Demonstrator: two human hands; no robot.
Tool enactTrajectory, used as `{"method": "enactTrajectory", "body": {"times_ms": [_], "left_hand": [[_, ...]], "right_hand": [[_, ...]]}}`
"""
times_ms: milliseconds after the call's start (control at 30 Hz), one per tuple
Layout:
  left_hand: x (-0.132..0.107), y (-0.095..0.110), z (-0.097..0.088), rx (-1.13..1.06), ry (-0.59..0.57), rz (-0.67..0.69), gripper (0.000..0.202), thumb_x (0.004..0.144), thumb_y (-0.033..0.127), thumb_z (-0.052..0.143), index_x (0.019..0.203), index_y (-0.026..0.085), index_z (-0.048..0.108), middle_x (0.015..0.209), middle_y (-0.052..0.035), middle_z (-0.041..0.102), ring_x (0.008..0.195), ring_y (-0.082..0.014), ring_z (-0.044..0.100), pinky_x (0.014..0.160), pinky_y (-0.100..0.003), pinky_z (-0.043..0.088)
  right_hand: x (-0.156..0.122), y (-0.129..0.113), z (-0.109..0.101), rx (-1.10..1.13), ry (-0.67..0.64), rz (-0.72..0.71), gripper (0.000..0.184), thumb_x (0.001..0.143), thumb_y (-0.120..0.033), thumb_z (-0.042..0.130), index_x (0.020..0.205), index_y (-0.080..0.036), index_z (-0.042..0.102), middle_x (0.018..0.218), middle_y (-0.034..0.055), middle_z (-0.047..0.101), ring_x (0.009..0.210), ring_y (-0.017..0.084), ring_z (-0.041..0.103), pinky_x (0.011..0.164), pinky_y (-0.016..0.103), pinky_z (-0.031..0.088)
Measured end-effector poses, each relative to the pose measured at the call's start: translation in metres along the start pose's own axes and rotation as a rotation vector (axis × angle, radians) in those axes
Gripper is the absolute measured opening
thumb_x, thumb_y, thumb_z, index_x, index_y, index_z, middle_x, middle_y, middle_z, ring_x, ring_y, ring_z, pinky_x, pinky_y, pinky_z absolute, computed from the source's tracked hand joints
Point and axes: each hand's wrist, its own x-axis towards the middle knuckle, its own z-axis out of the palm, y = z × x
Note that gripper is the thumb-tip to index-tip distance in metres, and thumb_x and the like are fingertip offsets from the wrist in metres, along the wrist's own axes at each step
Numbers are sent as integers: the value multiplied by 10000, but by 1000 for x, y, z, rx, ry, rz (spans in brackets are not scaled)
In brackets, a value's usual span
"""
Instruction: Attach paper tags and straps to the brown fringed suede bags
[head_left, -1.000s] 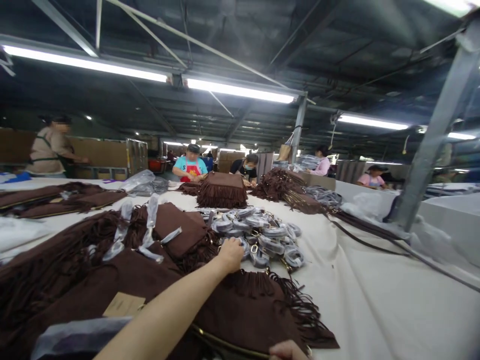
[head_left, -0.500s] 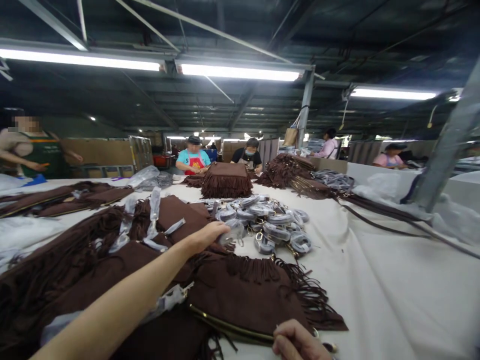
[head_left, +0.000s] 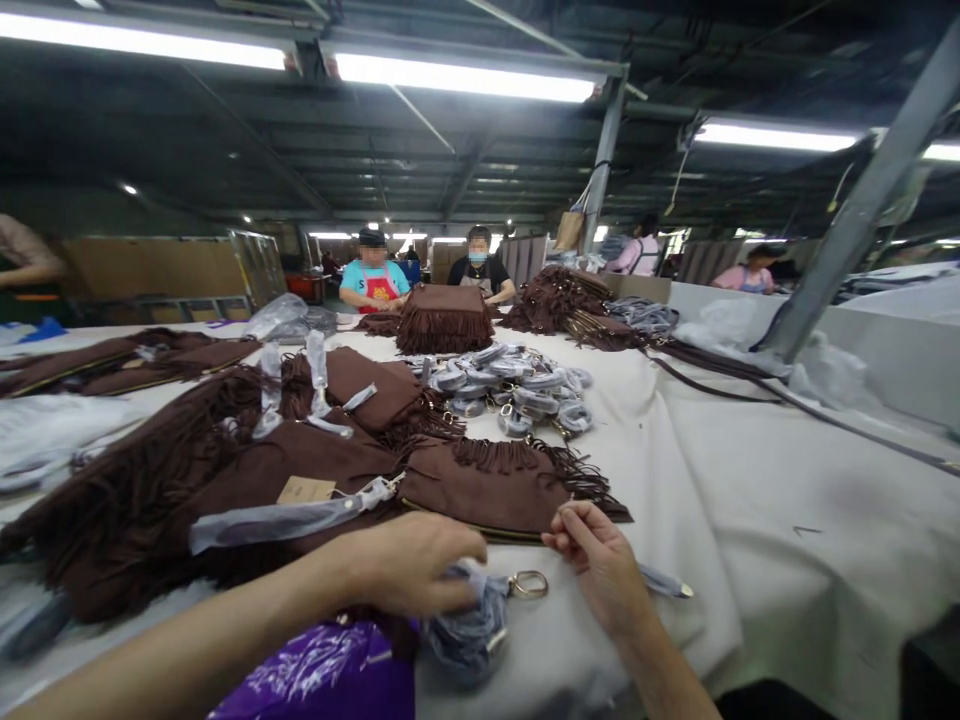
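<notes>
My left hand [head_left: 424, 562] is closed over the top of a coiled strap [head_left: 469, 630] in clear wrapping, with a gold clasp [head_left: 529, 584] sticking out to its right. Thumb and fingers of my right hand [head_left: 592, 550] are pinched together at the zipper corner of a dark brown fringed bag [head_left: 487, 480]. A thin pale tip shows above them, but what they hold is too small to make out. Left of that bag lies another brown bag [head_left: 262, 470], bearing a tan tag [head_left: 306, 490] and a wrapped strap [head_left: 292, 520].
Beyond the bags lies a heap of wrapped, coiled straps [head_left: 517, 380]. Stacked fringed bags [head_left: 442, 315] stand farther back, before two co-workers. A purple package [head_left: 330, 675] is at the near edge. A metal post [head_left: 862, 190] rises at right; long straps [head_left: 720, 385] trail across the white cloth.
My left hand has drawn back from the strap heap toward me, now with a coiled strap. My right hand stays at the bag's corner. The view has tilted down.
</notes>
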Motion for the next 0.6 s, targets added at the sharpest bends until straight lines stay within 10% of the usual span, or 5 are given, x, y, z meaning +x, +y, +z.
{"method": "enactTrajectory", "body": {"times_ms": [167, 433, 600], "left_hand": [[44, -22, 9, 412, 70, -86, 125, 834, 118, 529, 923, 114, 617, 997, -156, 648, 965, -286, 597, 844, -399, 465], [59, -50, -4, 318, 103, -188, 108, 884, 136, 503, 908, 174, 602, 897, -97, 707, 835, -245, 674, 682, -313, 492], [57, -53, 24, 401, 101, -60, 80, 890, 200, 558, 934, 145, 596, 935, -112, 692, 885, -250, 663, 749, -340, 509]], "right_hand": [[-3, -1, -2, -22, -20, -27, 341, 650, -432, 871, 738, -195, 642, 688, -36, 613, 532, 86, 516, 585, 235, 534], [-12, -3, 1, -386, -228, -41, 363, 756, -534, 759, 769, -181, 672, 759, 32, 660, 704, 177, 613, 660, 288, 514], [-12, -1, 0, -437, -274, -37, 355, 794, -530, 723, 786, -179, 672, 752, 25, 653, 699, 170, 594, 657, 277, 483]]}}
